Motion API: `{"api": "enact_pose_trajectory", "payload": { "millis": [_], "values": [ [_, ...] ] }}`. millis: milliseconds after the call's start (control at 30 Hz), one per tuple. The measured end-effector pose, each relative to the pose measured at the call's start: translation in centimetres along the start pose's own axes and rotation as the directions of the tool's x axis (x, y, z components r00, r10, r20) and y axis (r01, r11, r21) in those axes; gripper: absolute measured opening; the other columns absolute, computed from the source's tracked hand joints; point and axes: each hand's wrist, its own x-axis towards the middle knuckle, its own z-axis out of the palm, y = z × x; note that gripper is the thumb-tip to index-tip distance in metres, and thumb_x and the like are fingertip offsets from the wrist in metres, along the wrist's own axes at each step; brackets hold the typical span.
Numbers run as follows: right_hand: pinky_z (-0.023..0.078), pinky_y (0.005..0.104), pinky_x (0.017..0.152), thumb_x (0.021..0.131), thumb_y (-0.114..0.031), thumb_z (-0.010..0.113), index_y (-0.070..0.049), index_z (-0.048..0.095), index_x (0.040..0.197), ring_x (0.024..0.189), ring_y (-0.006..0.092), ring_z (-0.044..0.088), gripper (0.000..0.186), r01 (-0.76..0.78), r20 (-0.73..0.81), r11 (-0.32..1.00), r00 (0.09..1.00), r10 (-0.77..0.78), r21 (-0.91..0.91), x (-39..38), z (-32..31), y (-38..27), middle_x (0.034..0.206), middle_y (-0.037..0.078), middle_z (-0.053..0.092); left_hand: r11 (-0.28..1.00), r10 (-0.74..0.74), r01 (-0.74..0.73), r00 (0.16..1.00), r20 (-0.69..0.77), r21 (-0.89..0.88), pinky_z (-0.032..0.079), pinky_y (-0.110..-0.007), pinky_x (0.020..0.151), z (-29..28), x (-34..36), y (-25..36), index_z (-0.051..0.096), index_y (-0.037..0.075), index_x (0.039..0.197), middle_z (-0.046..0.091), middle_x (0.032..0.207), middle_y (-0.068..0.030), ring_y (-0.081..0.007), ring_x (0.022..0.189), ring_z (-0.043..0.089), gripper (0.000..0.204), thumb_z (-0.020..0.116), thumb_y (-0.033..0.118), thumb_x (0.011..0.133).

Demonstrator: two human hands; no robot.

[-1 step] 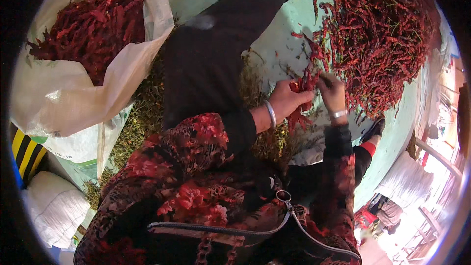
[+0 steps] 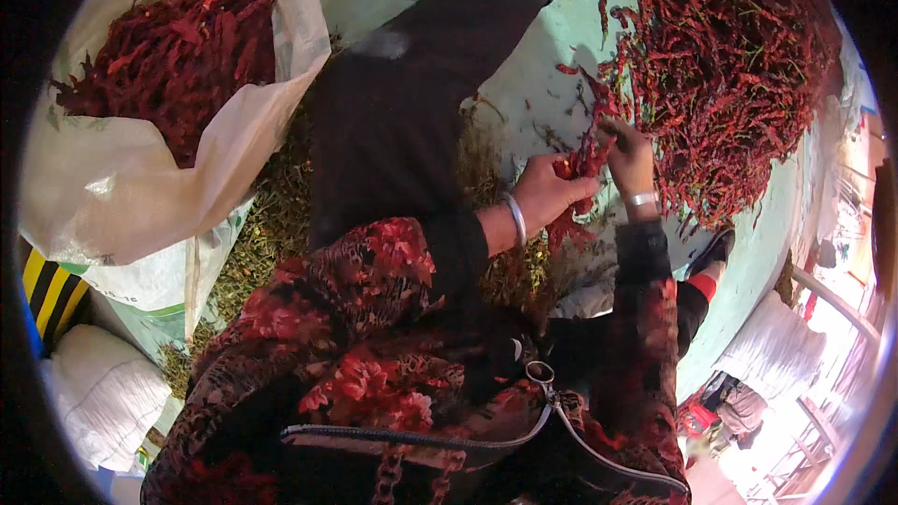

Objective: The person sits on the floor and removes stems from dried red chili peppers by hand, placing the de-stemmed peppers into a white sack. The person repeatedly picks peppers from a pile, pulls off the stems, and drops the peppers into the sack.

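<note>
Dried red chillies (image 2: 591, 159), bunched in the left hand (image 2: 547, 191), have their long axis running away from the body and leaning slightly right, far tips toward the large chilli pile (image 2: 739, 84). The left hand is closed around them. The right hand (image 2: 632, 164) is at their far end, fingers curled; whether it grips one, I cannot tell. Pale green floor (image 2: 524, 51) lies beneath; well left stands an open white sack (image 2: 140, 196).

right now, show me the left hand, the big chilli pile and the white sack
left hand (image 2: 544, 192), head view, on the back of the hand
chilli pile (image 2: 734, 84), head view, around its middle
white sack (image 2: 140, 189), head view, on its outer wall
</note>
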Motion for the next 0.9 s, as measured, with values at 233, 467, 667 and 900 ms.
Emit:
{"api": "enact_pose_trajectory", "payload": {
  "millis": [233, 467, 667, 900],
  "values": [
    [0.044, 0.0406, 0.064, 0.074, -0.026, 0.053, -0.01, 0.055, 0.092, 0.077, 0.0338, 0.054, 0.025, -0.003, 0.006, 0.769, 1.0, 0.009, -0.639, 9.4, 5.7, 1.1, 0.081, 0.014, 0.055, 0.995, 0.096, -0.089, 0.979, -0.178, 0.043, 0.042, -0.023, 0.052, -0.8, 1.9, -0.5, 0.056, 0.002, 0.08, 0.056, 0.067, -0.0007, -0.0074, 0.057, 0.051, 0.01, 0.06, 0.007, 0.072],
    [0.044, 0.0231, 0.062, 0.069, -0.001, 0.058, 0.003, 0.057, 0.087, 0.068, 0.0099, 0.054, 0.018, -0.128, -0.042, 0.983, 0.99, 0.134, 0.134, -3.2, 1.4, -5.7, 0.073, 0.006, 0.059, 0.986, 0.114, -0.097, 0.985, -0.127, 0.136, 0.042, -0.024, 0.051, -1.2, 2.0, -1.1, 0.057, 0.001, 0.083, 0.056, 0.069, -0.0014, -0.0081, 0.058, 0.051, 0.014, 0.061, 0.01, 0.072],
    [0.043, 0.0226, 0.067, 0.074, -0.002, 0.054, 0.003, 0.055, 0.095, 0.074, 0.0095, 0.052, 0.021, -0.124, -0.166, 0.96, 0.972, 0.169, 0.25, -10.5, -1.2, -9.0, 0.085, 0.005, 0.058, 0.964, 0.122, -0.148, 0.985, 0.125, 0.222, 0.044, -0.023, 0.052, 0.7, -0.3, -1.7, 0.057, 0.001, 0.084, 0.057, 0.071, -0.0019, -0.0073, 0.06, 0.051, 0.014, 0.06, 0.007, 0.072],
    [0.042, 0.022, 0.062, 0.08, -0.007, 0.051, 0.002, 0.054, 0.096, 0.068, 0.0098, 0.051, 0.019, 0.076, -0.295, 0.852, 0.951, 0.095, 0.518, -12.1, -2.5, -9.1, 0.077, 0.003, 0.056, 0.537, 0.552, -0.636, 0.762, 0.339, 0.554, 0.039, -0.024, 0.049, 5.2, -5.3, 6.1, 0.054, 0.001, 0.07, 0.052, 0.06, -0.0006, -0.0057, 0.057, 0.046, 0.013, 0.061, 0.011, 0.068]
  ]
}}
